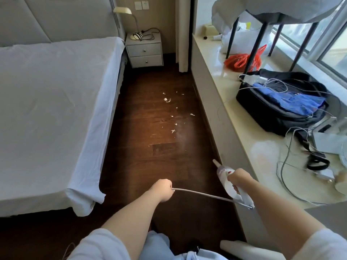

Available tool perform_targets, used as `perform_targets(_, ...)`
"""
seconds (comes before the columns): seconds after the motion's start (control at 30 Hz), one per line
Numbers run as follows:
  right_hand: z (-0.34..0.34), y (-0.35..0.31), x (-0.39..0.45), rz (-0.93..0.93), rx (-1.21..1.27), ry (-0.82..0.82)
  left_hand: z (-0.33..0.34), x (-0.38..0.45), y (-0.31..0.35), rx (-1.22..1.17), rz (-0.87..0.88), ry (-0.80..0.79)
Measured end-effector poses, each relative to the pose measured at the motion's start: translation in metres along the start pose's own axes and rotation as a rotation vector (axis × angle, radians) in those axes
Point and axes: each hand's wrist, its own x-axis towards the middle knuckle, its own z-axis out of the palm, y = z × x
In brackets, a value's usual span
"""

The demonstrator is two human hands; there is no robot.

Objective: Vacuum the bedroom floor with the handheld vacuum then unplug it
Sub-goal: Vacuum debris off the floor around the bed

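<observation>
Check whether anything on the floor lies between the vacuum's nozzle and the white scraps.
Nothing visible does. Bare floor runs from the vacuum in the right hand to the scraps.

Floor [150,166] dark brown wood; scraps [166,99] white. Vacuum [225,172] white, red button. Bed sheet [47,109] white. Bag [242,60] red. Backpack [272,113] black.
</observation>
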Motion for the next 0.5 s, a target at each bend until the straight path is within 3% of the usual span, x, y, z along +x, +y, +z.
perform_targets(0.23,0.004,-0.006,-0.007,0.112,0.053,0.001,0.007,-0.001,-0.016,-0.031,-0.008,0.003)
perform_targets(0.5,0.037,-0.081,-0.025,0.024,-0.029,-0.045,-0.023,-0.002,-0.074,-0.070,-0.035,0.041)
